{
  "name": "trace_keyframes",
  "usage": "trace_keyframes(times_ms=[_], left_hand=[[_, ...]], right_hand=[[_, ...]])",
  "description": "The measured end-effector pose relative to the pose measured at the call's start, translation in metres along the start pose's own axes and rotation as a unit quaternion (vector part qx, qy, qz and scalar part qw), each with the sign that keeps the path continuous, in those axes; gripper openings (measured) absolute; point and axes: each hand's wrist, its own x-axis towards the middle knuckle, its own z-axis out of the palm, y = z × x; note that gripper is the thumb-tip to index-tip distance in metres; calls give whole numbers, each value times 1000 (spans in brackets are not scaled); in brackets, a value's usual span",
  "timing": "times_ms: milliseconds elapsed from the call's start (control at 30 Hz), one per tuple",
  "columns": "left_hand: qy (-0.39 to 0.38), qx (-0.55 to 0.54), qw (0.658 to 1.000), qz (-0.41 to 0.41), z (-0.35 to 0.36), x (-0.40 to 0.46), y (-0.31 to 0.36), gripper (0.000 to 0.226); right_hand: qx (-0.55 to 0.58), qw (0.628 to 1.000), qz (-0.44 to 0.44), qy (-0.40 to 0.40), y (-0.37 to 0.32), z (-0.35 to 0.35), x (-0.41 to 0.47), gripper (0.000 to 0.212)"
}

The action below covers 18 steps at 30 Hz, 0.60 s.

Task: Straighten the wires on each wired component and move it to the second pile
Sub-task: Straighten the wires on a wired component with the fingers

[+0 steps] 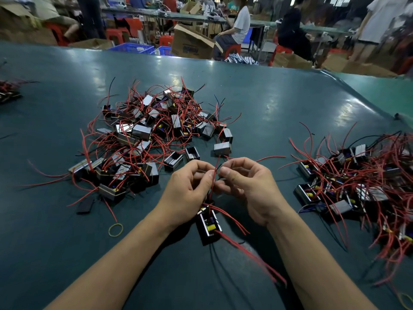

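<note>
A small black wired component (209, 224) with a yellow part inside hangs just above the green table, below my two hands. My left hand (190, 186) pinches one of its red wires (214, 175) between thumb and forefinger. My right hand (243, 182) pinches a thin dark wire right beside it, fingertips almost touching the left hand's. More red wires trail from the component toward me, lower right. A large tangled pile of components (143, 135) lies ahead on the left. A second pile (357, 186) lies at the right.
A yellow rubber band (115, 229) and a flat black piece (85, 206) lie left of my left forearm. Another small heap (9, 92) sits at the far left edge. Beyond the table's far edge are people, cardboard boxes and red stools.
</note>
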Motion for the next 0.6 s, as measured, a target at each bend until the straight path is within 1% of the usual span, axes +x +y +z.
trace_keyframes(times_ms=[100,167,233,300,367,433,500,600], left_hand=[[-4,-31,999,-7,-1,0,3,7],[-8,-50,999,-10,-1,1,5,7],[-15,-65,998,-12,-1,0,7,16],[-16,-50,999,-11,0,-1,8,26],[0,-21,1000,-3,2,0,8,19],[23,-19,1000,4,2,2,5,7],[37,-21,999,-4,0,3,4,7],[27,-7,999,-22,0,2,4,7]], right_hand=[[-2,1000,-8,-5,-2,-1,0,21],[-8,1000,-19,2,-1,-1,1,15],[-25,999,-42,18,1,-2,1,6],[-49,996,-69,39,3,-2,2,5],[-50,994,-82,51,5,-2,3,6],[-18,996,-68,46,5,-2,4,5],[-12,998,-55,35,4,-3,5,3],[-87,992,-76,50,3,-6,5,4]])
